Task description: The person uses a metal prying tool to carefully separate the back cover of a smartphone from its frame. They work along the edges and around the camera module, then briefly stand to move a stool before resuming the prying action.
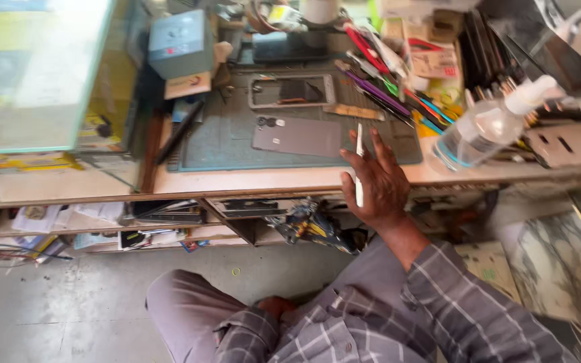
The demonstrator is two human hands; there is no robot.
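Head view: right hand [379, 185], fingers spread, pinches a white stick [359, 165]; left hand's [276, 307] grip unclear; clear spray bottle [489, 128] nearby.

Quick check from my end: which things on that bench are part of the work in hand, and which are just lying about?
In hand or right by it:
- right hand, holding a white tool
- grey phone back on the green mat
- phone frame behind it

Lying about:
- spray bottle
- grey box
- coloured hand tools
- left hand, resting low by the lap
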